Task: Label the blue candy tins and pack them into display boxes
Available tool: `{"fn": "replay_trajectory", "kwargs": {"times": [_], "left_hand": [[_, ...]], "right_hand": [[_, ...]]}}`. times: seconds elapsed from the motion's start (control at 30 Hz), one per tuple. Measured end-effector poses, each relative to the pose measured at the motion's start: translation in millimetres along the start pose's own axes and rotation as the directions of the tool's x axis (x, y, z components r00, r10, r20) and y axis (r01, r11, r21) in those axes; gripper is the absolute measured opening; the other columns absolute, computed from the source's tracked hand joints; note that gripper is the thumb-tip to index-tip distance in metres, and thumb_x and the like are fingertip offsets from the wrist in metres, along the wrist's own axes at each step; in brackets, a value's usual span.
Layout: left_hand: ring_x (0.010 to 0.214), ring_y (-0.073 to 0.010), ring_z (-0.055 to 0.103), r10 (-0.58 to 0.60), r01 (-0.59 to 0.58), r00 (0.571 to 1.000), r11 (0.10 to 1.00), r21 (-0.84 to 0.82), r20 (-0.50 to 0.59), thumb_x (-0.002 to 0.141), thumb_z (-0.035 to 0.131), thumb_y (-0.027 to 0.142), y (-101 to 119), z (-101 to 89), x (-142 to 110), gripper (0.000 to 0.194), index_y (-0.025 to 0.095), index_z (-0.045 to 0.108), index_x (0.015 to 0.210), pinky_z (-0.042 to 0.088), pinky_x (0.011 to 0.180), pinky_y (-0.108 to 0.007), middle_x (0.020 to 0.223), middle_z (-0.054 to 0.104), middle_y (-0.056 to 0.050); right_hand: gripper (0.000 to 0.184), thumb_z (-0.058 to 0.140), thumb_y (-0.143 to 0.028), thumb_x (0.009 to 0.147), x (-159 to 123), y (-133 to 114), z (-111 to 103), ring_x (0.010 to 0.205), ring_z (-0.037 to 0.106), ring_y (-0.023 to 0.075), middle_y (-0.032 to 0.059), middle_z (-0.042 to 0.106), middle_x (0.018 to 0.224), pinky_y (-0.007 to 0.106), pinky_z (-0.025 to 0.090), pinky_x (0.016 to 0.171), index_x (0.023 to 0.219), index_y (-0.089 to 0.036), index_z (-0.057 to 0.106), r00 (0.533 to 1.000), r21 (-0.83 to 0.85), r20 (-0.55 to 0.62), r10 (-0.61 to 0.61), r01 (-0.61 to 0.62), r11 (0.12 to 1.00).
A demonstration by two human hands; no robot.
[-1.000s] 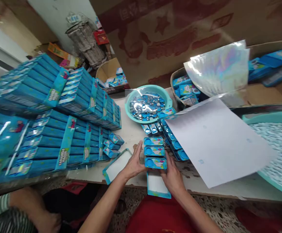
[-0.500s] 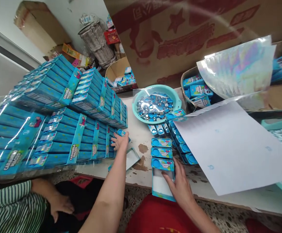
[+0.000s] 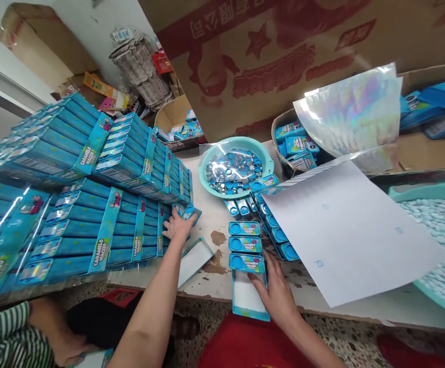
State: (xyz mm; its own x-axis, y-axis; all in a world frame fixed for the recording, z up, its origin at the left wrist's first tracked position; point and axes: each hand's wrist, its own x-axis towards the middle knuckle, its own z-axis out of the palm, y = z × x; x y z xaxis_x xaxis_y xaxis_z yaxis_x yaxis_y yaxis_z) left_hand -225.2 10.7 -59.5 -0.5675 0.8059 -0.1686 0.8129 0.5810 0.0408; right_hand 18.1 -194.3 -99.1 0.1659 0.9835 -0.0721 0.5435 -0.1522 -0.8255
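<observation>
My left hand [image 3: 176, 227] reaches to the foot of the stacked blue packs [image 3: 92, 204] and closes on a small blue box [image 3: 190, 212] lying there. My right hand [image 3: 278, 299] rests with fingers spread on the right side of an open blue tray [image 3: 247, 296] that hangs over the table's front edge. Three small blue boxes [image 3: 245, 245] sit in a row in the tray's far part. A second open tray [image 3: 193, 258] lies tilted between my hands.
A teal bowl [image 3: 237, 171] of small blue and silver pieces stands behind the tray. More small boxes [image 3: 276, 230] lie beside a white sheet [image 3: 345, 230]. A large teal basin [image 3: 437, 235] sits at the right. A person in a striped sleeve [image 3: 11, 337] is at the lower left.
My left hand left the tray and reached left to the small boxes by the stacked packs, then closed on one. My right hand stayed on the tray.
</observation>
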Motion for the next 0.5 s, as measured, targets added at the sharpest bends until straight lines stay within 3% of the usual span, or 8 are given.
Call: {"fn": "replay_trajectory", "kwargs": {"times": [0.17,0.27,0.33,0.43,0.47,0.5], "left_hand": [[0.118,-0.0355,0.043,0.069,-0.064,0.983,0.997,0.032,-0.168,0.073,0.053,0.05,14.8,7.0,-0.8,0.068,0.017,0.037,0.13,0.026,0.098,-0.059,0.118,0.057,-0.018],[0.118,-0.0319,0.045,0.255,-0.252,0.95,0.967,0.04,-0.178,0.075,0.055,0.041,16.6,10.7,-13.3,0.059,0.017,0.042,0.127,0.026,0.102,-0.053,0.118,0.057,-0.016],[0.118,-0.0293,0.045,0.459,-0.46,0.886,0.888,0.004,-0.068,0.076,0.057,0.041,18.8,12.3,-22.8,0.059,0.02,0.041,0.129,0.032,0.101,-0.044,0.123,0.055,-0.013],[0.119,-0.0263,0.045,0.692,-0.683,0.71,0.722,-0.111,0.131,0.075,0.06,0.032,25.6,13.7,-31.5,0.061,0.027,0.039,0.133,0.039,0.096,-0.036,0.13,0.049,-0.008],[0.12,-0.0263,0.045,0.711,-0.701,0.684,0.702,-0.125,0.159,0.075,0.06,0.027,27.8,14.0,-33.0,0.064,0.028,0.037,0.135,0.04,0.095,-0.035,0.134,0.044,-0.007],[0.12,-0.0269,0.046,0.704,-0.694,0.69,0.709,-0.121,0.168,0.074,0.061,0.023,29.3,14.0,-34.4,0.068,0.028,0.034,0.137,0.042,0.094,-0.036,0.138,0.039,-0.008]], "right_hand": [[0.058,0.045,-0.042,0.089,1.4,-2.4,-3.4,0.129,0.039,0.0278,0.0155,0.041,0.138,0.046,0.04,0.101,0.139,-0.019,0.027,0.999,-0.011,0.044,0.006,-0.006,1.0],[0.058,0.045,-0.04,0.089,2.0,-3.7,-4.8,0.128,0.04,0.0277,0.0156,0.042,0.137,0.046,0.041,0.101,0.14,-0.019,0.026,0.999,-0.023,0.049,0.004,-0.002,1.0],[0.058,0.044,-0.04,0.089,2.0,-3.4,-4.7,0.128,0.041,0.0283,0.0156,0.042,0.137,0.046,0.042,0.1,0.14,-0.019,0.024,0.999,-0.037,0.054,-0.002,0.004,0.999],[0.06,0.044,-0.039,0.089,1.5,-1.3,-2.9,0.127,0.042,0.0291,0.0156,0.043,0.135,0.046,0.043,0.098,0.141,-0.02,0.022,0.998,-0.056,0.057,-0.008,0.012,0.998],[0.06,0.044,-0.04,0.089,1.2,-0.5,-2.1,0.126,0.043,0.0292,0.0155,0.044,0.134,0.047,0.044,0.097,0.141,-0.02,0.022,0.999,-0.061,0.052,-0.01,0.013,0.998],[0.06,0.044,-0.04,0.089,1.1,0.3,-1.2,0.125,0.044,0.0294,0.0156,0.045,0.134,0.047,0.044,0.096,0.141,-0.02,0.022,0.999,-0.066,0.044,-0.01,0.013,0.998]]}}
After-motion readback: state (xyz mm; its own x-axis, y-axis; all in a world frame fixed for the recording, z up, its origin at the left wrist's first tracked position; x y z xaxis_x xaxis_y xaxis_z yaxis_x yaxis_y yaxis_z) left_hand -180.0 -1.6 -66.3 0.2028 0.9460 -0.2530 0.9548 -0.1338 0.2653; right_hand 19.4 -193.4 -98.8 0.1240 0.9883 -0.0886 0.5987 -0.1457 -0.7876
